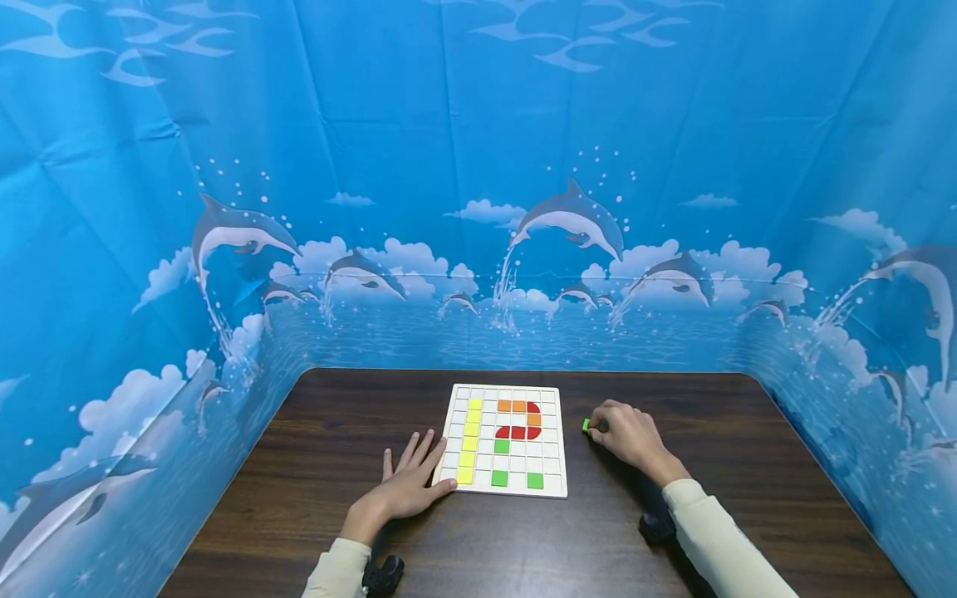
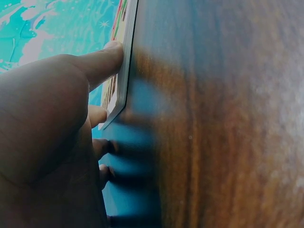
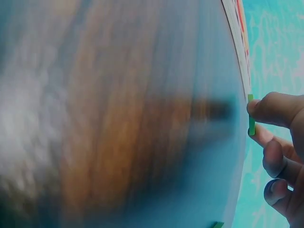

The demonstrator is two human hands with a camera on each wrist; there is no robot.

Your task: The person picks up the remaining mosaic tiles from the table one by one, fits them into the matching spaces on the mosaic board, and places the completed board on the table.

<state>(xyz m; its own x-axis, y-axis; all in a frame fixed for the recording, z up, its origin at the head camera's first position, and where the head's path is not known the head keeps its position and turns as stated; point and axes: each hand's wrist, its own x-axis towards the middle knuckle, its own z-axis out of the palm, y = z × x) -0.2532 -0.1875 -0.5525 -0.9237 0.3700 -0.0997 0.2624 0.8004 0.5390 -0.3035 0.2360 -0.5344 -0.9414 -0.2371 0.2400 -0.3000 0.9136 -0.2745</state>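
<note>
A white gridded board [image 1: 516, 458] lies on the table. It bears a column of yellow tiles [image 1: 468, 444], orange tiles [image 1: 504, 406], red round-edged tiles [image 1: 518, 433] and green square tiles [image 1: 535, 480]. My left hand [image 1: 407, 487] rests spread at the board's left edge, its thumb touching the lower left corner; the left wrist view shows the thumb [image 2: 107, 61] against the board's side. To the right of the board, my right hand [image 1: 628, 433] pinches a small green tile [image 3: 251, 115] between thumb and forefinger, just above or on the table; which one I cannot tell.
The dark wooden table [image 1: 299, 465] reaches out around the board. A blue dolphin-print curtain [image 1: 478, 332] encloses its back and sides. A second green piece [image 3: 217, 225] shows at the bottom of the right wrist view.
</note>
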